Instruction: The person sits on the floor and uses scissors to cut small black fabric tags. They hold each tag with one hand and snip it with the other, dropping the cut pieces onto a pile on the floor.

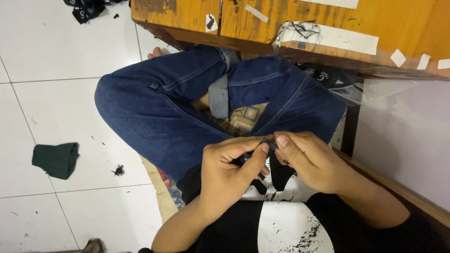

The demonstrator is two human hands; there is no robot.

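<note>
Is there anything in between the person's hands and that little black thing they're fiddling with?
No, nothing is in the way. The left hand and the right hand both already pinch the small black piece between their fingertips, just above the lap in blue jeans. Their fingers hide most of it, so what it is cannot be told.

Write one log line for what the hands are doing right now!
left hand: pinching small black piece | right hand: pinching same piece | place: over lap, blue jeans | nearby: green cloth on white floor
</note>
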